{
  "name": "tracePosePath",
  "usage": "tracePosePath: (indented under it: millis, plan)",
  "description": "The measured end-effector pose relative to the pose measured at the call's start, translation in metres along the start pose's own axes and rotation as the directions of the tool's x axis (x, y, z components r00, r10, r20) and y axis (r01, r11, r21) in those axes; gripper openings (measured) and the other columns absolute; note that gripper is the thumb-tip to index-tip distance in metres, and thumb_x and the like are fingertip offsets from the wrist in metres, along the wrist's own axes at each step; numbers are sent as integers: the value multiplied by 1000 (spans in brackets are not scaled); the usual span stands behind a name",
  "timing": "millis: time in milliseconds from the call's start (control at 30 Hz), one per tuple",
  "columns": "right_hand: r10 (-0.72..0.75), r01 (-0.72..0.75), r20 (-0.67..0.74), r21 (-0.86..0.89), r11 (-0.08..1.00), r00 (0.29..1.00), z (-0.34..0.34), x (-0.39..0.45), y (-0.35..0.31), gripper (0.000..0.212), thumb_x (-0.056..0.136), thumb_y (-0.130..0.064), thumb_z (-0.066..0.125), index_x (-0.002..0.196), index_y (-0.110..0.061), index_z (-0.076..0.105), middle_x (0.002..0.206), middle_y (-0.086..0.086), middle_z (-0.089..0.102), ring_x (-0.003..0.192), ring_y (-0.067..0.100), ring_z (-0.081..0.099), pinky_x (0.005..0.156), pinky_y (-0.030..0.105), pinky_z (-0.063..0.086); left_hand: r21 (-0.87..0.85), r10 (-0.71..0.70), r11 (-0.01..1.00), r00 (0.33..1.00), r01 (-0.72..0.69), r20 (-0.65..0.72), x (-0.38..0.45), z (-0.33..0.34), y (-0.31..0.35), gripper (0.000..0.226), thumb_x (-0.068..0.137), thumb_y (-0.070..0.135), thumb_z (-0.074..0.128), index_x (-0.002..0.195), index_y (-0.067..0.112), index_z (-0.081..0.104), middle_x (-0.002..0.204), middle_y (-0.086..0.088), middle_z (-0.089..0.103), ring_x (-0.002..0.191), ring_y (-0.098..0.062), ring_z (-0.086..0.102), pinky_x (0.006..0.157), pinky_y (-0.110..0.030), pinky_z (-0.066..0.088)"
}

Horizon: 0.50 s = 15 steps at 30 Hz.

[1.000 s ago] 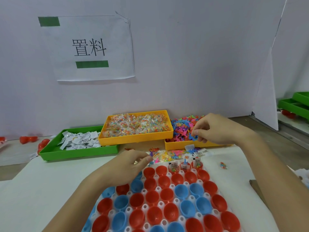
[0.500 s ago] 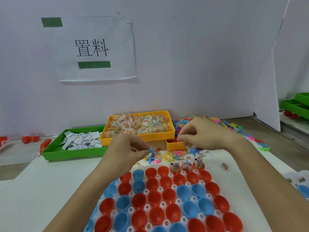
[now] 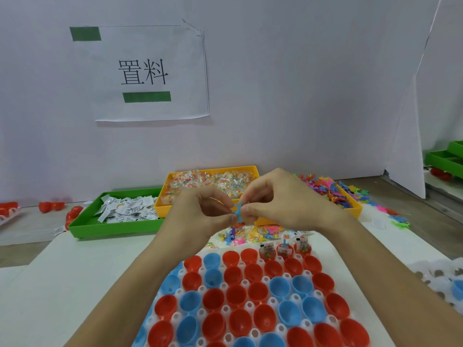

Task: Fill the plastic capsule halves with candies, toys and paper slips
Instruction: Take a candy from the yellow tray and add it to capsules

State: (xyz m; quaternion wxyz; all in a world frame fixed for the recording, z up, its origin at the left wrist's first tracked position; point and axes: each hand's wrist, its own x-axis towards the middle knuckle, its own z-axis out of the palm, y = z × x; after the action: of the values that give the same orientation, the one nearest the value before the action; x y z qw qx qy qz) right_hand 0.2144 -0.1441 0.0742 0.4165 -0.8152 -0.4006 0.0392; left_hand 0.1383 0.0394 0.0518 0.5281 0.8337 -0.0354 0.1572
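1. Both hands are coming together since the earlier frames: the left hand [image 3: 205, 214] is now lifted off the capsules, and the right hand [image 3: 283, 204] is now away from the toy bin, so the two are meeting in mid-air above the far edge of the tray.
2. Between them they're pinching a small blue toy [image 3: 237, 212], left fingertips on its 9 o'clock side, right fingertips on its 3 o'clock side. So both hands are clamped on that one piece, fingers curled.
3. That toy is hanging over the loose pile of toys and candy packets [image 3: 250, 235] lying just past the tray's far edge.
4. Sitting at 6 o'clock from the hands is the white tray [image 3: 250, 305], packed with red and blue capsule halves [image 3: 260, 291]. Three red ones at the far right corner are already holding stuff, the rest are looking empty.
5. At 12 o'clock behind the hands there's the yellow candy bin [image 3: 213, 180], at 2 o'clock the yellow toy bin [image 3: 350, 204], and at 10 o'clock the green bin [image 3: 112, 227] of paper slips [image 3: 127, 209].
6. Up on the wall a paper sign [image 3: 147, 71] is hanging.
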Motion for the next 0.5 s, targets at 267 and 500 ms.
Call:
tracePosePath:
  millis: [267,500]
  plan:
    - [119,-69,135,-329,942,984,8,1,7,6,86,-20,77,88,-22,82,76,-11,74,72,-3,66,63,19,54,236,-2,971,995,-22,101,0,4,-6,8,83,15,77,79,22,76,74,6,75,72,-9,71,71,-29,59]
    - [208,-125,199,-362,924,958,19,1,10,5,89,-20,75,91,-21,80,65,-19,62,62,-5,62,68,21,55,300,9,953,996,-35,89,1,0,-11,8,87,18,73,83,24,76,77,8,74,74,-3,69,72,-23,58]
